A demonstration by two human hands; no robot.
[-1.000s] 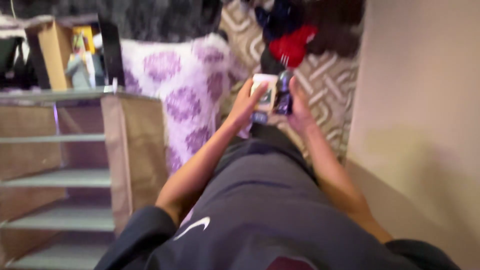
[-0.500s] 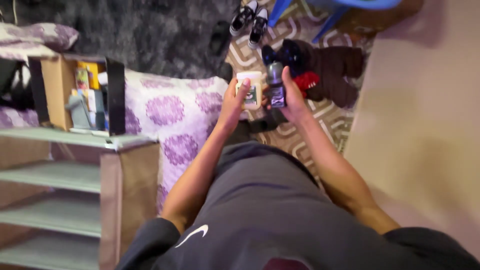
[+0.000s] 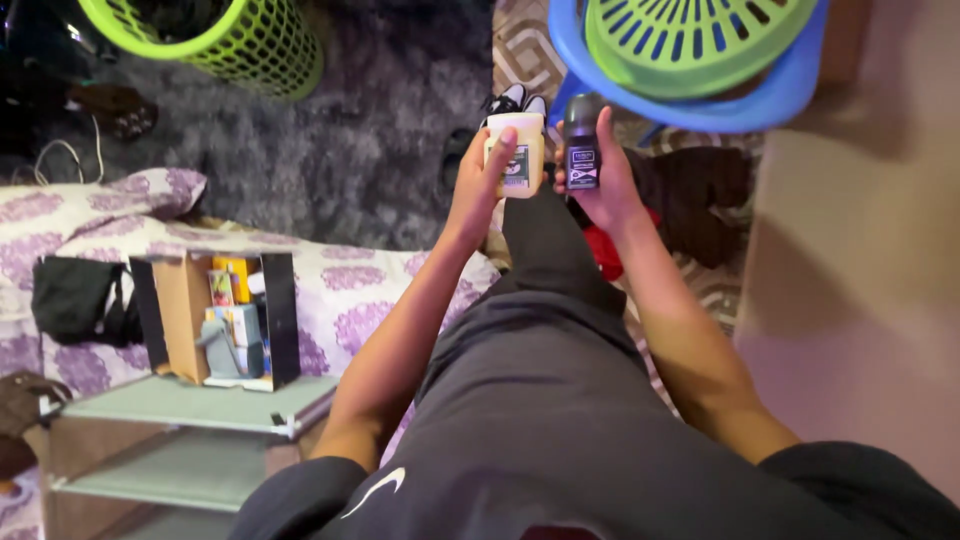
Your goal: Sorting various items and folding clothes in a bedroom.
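L hand [image 3: 482,178] is wrapped round a squat cream jar [image 3: 517,153] w/ a dark label; fingers [image 3: 503,152] are curled over its front, so the hand is closed on the jar, not spread. R hand [image 3: 606,180] is closed on a slim dark roll-on bottle [image 3: 581,140] w/ a grey cap, thumb laid across the label, bottle kept upright. Both containers are held out in front at arm's length, just beside each other, poss. touching — can't be told for sure. Both lids appear to be on.

Risk, as judged: each item is held one-handed high over the floor, so a slackened grip could let either be dropped onto the shoes or clothes below. The jar is wide for the fingers and gripped mostly from one side, so it seems likelier to slip. If the two are knocked together, the narrow bottle could be tipped out of the thumb hold.

Below the hands, a pair of dark sneakers [image 3: 517,101] is seen on a patterned rug [image 3: 520,40], w/ a dark garment [image 3: 700,200] and sth red [image 3: 606,252] beside it. Ahead, a green laundry basket [image 3: 690,40] sits on a blue plastic chair [image 3: 700,108]; another green basket [image 3: 220,35] stands far L on a grey shaggy carpet [image 3: 390,130]. Lower L, purple-flowered bedding [image 3: 340,290], an open cardboard box [image 3: 215,320] w/ small packages, and a pale shelf unit [image 3: 190,420] are visible.
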